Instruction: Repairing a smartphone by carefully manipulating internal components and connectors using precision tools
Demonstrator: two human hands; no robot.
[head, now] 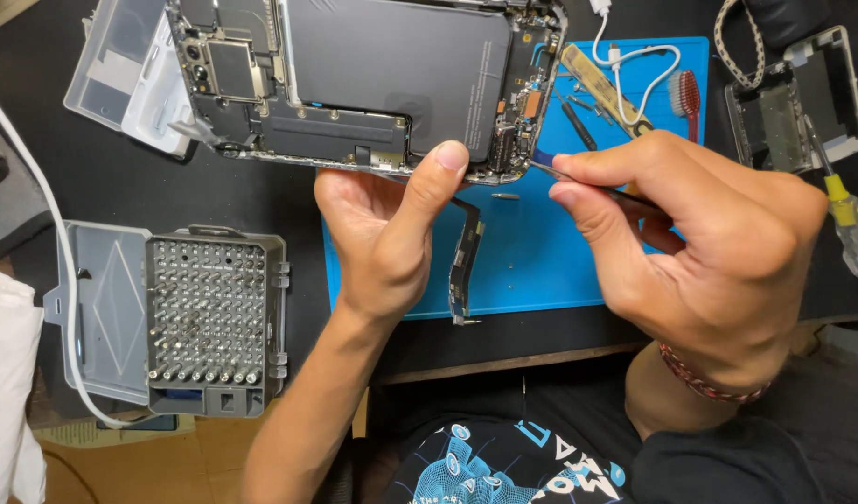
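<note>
An opened smartphone [373, 84] with its back off shows a black battery and circuit boards. My left hand [387, 229] holds the phone by its lower edge, thumb pressed up against the frame near the bottom connector area. My right hand [699, 252] pinches thin metal tweezers [550, 171], whose tip reaches the phone's lower right corner beside my left thumb. A loose black flex cable [464, 266] hangs below the phone over the blue mat [541, 261].
An open grey case of screwdriver bits [209, 322] lies at the left. On the mat's far side are a white cable [634, 65], a red brush [687, 93] and small tools. A yellow-handled screwdriver [844, 219] and another phone frame [802, 98] lie right.
</note>
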